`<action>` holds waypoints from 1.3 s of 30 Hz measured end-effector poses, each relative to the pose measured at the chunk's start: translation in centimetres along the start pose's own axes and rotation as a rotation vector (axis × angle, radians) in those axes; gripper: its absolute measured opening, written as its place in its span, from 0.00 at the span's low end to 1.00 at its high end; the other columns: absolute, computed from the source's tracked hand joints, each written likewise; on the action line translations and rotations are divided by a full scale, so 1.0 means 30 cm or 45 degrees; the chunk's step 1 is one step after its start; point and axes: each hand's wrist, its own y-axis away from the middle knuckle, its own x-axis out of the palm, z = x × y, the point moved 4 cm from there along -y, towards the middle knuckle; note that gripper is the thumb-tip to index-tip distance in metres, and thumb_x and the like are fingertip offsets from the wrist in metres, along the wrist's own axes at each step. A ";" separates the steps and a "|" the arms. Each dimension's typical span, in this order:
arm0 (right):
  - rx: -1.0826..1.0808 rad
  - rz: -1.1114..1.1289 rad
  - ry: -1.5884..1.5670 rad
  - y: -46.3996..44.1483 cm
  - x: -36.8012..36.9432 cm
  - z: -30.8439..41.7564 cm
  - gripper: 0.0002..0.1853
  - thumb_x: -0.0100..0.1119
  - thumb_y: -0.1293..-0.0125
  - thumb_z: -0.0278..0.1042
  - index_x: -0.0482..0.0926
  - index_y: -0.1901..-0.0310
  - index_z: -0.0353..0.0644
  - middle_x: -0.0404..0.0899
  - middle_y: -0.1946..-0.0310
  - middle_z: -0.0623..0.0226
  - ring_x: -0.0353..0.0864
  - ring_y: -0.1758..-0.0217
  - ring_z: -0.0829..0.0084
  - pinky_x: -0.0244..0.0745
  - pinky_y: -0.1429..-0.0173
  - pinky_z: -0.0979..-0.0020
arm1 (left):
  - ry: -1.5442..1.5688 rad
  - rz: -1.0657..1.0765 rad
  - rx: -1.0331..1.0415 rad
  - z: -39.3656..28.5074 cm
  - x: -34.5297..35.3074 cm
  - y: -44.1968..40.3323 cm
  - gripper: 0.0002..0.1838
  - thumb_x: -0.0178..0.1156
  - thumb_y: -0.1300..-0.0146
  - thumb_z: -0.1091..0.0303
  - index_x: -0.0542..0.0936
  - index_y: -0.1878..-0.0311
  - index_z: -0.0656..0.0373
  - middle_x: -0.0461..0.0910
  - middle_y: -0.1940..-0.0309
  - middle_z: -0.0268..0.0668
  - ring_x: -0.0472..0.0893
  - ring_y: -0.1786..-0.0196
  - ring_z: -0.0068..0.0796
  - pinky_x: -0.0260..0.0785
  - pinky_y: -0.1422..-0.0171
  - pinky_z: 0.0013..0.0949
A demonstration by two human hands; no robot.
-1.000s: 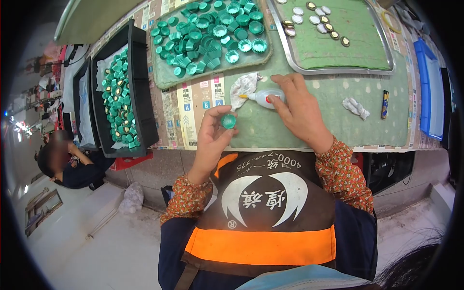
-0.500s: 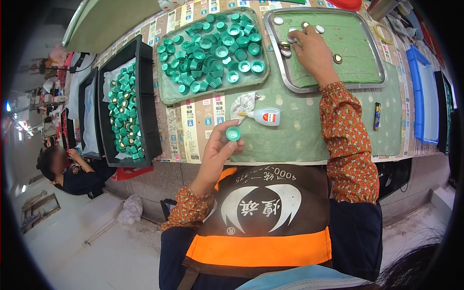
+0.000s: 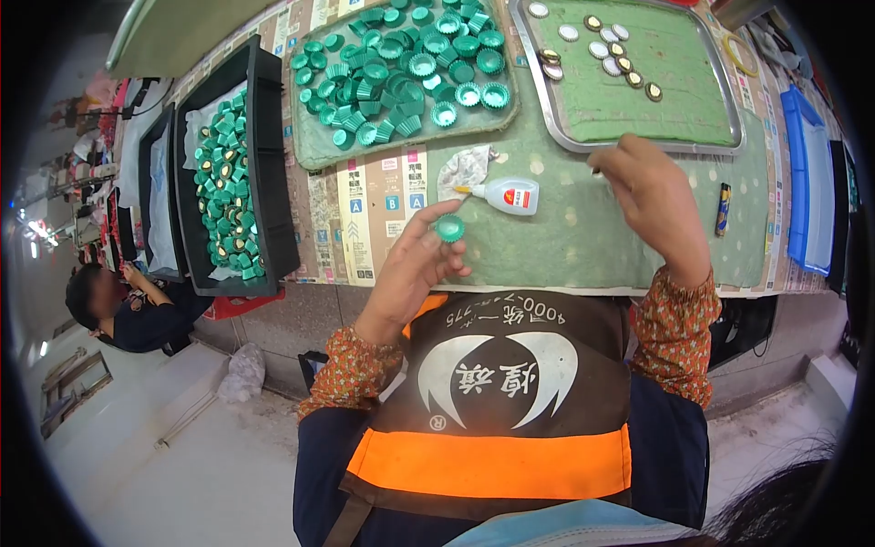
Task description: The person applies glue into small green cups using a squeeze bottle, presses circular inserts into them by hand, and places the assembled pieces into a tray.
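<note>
Green cup [image 3: 449, 228], mid-frame, pinched in grip of L hand [image 3: 416, 263]; prob. light, thin, easily dented, so hold sides gently. R hand [image 3: 658, 193], right of ctr: can't tell grip's state.

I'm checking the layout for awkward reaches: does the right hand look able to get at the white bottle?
Probably yes: only bare green cloth shows between the right hand and the white bottle, though whether that hand holds something is unclear.

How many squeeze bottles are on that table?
1: the white squeeze bottle, lying on the green cloth near the left hand, yellow tip by the crumpled cloth. More could be hidden.
</note>
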 end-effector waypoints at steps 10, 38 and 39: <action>0.169 0.075 -0.278 0.118 0.114 0.055 0.15 0.61 0.38 0.21 0.80 0.48 0.42 0.74 0.62 0.56 0.78 0.58 0.51 0.73 0.55 0.55 | 0.125 0.087 -0.022 0.024 -0.016 -0.006 0.23 0.50 0.19 0.57 0.67 0.29 0.59 0.81 0.53 0.43 0.83 0.55 0.27 0.82 0.42 0.39; 0.335 -0.142 -0.200 0.204 0.186 0.063 0.18 0.65 0.40 0.23 0.75 0.48 0.39 0.74 0.56 0.55 0.77 0.52 0.50 0.74 0.51 0.55 | 0.165 0.076 -0.046 0.029 -0.021 0.008 0.31 0.57 0.26 0.68 0.63 0.24 0.67 0.75 0.34 0.56 0.84 0.53 0.28 0.84 0.40 0.37; 0.335 -0.142 -0.197 0.204 0.186 0.062 0.18 0.65 0.40 0.23 0.75 0.48 0.39 0.74 0.56 0.55 0.77 0.52 0.50 0.74 0.51 0.55 | 0.158 0.077 -0.050 0.030 -0.021 0.008 0.31 0.57 0.26 0.68 0.63 0.24 0.68 0.75 0.34 0.56 0.84 0.53 0.28 0.83 0.40 0.37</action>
